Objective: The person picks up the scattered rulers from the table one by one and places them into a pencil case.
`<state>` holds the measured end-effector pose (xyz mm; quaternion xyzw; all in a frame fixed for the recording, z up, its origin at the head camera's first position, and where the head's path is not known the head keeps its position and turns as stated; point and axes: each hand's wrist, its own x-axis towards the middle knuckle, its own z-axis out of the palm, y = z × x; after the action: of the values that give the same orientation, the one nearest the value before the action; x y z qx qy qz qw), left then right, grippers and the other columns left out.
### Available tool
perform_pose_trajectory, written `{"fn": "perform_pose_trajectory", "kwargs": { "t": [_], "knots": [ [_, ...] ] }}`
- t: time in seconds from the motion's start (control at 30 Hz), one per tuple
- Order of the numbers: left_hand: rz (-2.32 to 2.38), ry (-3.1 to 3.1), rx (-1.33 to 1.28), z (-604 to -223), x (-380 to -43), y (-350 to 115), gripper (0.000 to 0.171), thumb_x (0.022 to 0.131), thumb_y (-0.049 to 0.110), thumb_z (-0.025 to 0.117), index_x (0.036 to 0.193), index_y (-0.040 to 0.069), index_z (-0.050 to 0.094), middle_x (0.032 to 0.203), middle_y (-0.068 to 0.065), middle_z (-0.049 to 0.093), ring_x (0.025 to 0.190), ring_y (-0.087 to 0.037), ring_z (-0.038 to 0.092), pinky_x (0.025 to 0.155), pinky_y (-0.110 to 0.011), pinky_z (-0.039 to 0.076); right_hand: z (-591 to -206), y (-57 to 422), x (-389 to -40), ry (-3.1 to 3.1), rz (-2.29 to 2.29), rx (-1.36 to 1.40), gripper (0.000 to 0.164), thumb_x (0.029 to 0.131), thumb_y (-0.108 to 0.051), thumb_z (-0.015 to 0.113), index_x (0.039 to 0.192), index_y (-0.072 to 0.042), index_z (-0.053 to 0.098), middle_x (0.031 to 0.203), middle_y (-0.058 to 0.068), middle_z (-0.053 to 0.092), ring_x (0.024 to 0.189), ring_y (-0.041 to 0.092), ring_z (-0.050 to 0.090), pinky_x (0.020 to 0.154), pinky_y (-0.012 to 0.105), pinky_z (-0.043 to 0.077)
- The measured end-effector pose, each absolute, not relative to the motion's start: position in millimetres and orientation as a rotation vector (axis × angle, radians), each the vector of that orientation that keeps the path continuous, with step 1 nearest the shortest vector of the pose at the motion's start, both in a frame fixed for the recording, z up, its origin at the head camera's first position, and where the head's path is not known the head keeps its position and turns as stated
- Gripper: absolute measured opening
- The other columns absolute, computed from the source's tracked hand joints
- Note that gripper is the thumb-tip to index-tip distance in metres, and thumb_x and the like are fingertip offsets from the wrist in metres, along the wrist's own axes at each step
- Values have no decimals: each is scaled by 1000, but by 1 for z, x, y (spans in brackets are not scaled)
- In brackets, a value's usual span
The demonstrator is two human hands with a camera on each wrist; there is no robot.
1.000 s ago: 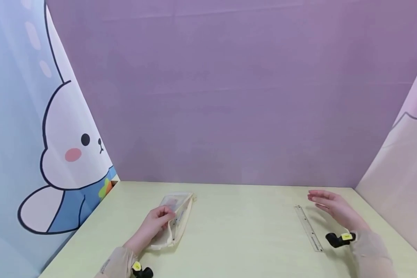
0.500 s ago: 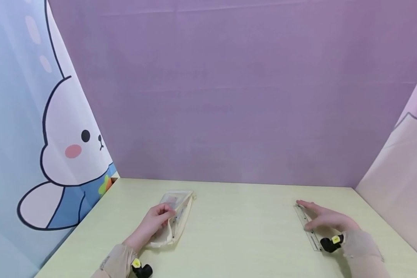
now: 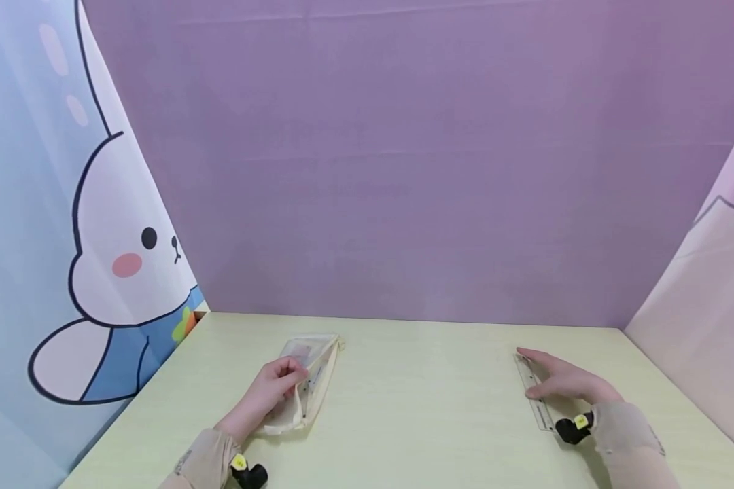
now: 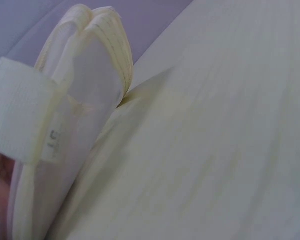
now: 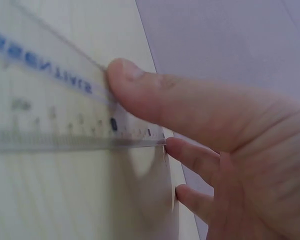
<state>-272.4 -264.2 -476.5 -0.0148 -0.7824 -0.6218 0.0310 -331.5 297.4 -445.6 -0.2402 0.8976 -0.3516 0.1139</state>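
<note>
On the left of the table, my left hand grips the edge of a see-through pouch with cream trim. The pouch gapes along its right side, and something with dark marks shows inside. In the left wrist view, a zipper runs along the pouch's rim, and a white tab stands at its side. At the right, my right hand holds a clear ruler between thumb and fingers near its far end. The right wrist view shows the thumb on one edge of the ruler and fingertips at the other; blue lettering reads mirrored.
The pale table ends at a purple backdrop. A printed curtain hangs along the left side and a pale pink one along the right. Each wrist carries a small black camera.
My right hand has come down from beside the ruler and taken hold of it. The ruler has shifted slightly left and away from me. The left hand stays on the pouch.
</note>
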Motion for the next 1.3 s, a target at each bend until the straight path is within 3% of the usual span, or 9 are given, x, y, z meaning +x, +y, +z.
{"fn": "perform_pose_trajectory", "kwargs": {
  "t": [0.43, 0.57, 0.7, 0.8, 0.87, 1.07, 1.3],
  "knots": [
    [-1899, -2432, -69, -475, -272, -265, 13, 90, 8, 65, 85, -1, 58, 68, -1, 49, 60, -14, 46, 54, -23, 38, -443, 289, -333, 2668, -1019, -683, 95, 73, -18, 81, 148, 6, 26, 147, 37, 23, 133, 59, 16, 101, 72, 15],
    [-1899, -2436, -77, -475, -272, -265, 13, 91, 9, 65, 85, -1, 58, 68, -1, 49, 60, -14, 46, 54, -23, 38, -441, 283, -331, 2675, -1058, -651, 97, 68, -8, 81, 149, 2, 27, 144, 36, 26, 130, 57, 23, 100, 67, 26],
    [-1910, -2423, -93, -474, -272, -264, 15, 90, 13, 68, 86, 1, 58, 68, -1, 49, 61, -13, 47, 55, -23, 39, -441, 278, -332, 2689, -1101, -614, 95, 64, 5, 76, 148, 0, 30, 141, 33, 31, 108, 44, 46, 80, 45, 48],
    [-1911, -2411, -106, -475, -272, -265, 17, 89, 13, 69, 85, 1, 58, 68, -2, 50, 61, -14, 47, 55, -24, 39, -441, 274, -333, 2701, -1104, -584, 90, 65, 11, 68, 147, -1, 33, 137, 31, 37, 83, 27, 49, 61, 31, 45],
    [-1912, -2407, -109, -476, -273, -265, 16, 88, 12, 69, 85, 1, 58, 68, -2, 50, 61, -14, 47, 56, -24, 40, -442, 271, -333, 2717, -1089, -573, 86, 65, 13, 65, 146, -1, 36, 133, 28, 42, 76, 22, 47, 57, 28, 43],
    [-1903, -2415, -103, -476, -273, -264, 15, 88, 11, 69, 84, 1, 59, 69, -2, 50, 61, -14, 48, 56, -24, 40, -442, 265, -334, 2807, -996, -617, 75, 64, 15, 59, 137, 4, 46, 117, 22, 53, 76, 21, 50, 61, 28, 42],
    [-1898, -2419, -93, -475, -272, -264, 14, 88, 11, 69, 83, 2, 59, 69, -2, 51, 61, -14, 48, 56, -24, 40, -441, 263, -335, 2820, -961, -642, 74, 63, 16, 60, 135, 6, 48, 107, 19, 55, 77, 22, 52, 62, 31, 45]
  ]
}}
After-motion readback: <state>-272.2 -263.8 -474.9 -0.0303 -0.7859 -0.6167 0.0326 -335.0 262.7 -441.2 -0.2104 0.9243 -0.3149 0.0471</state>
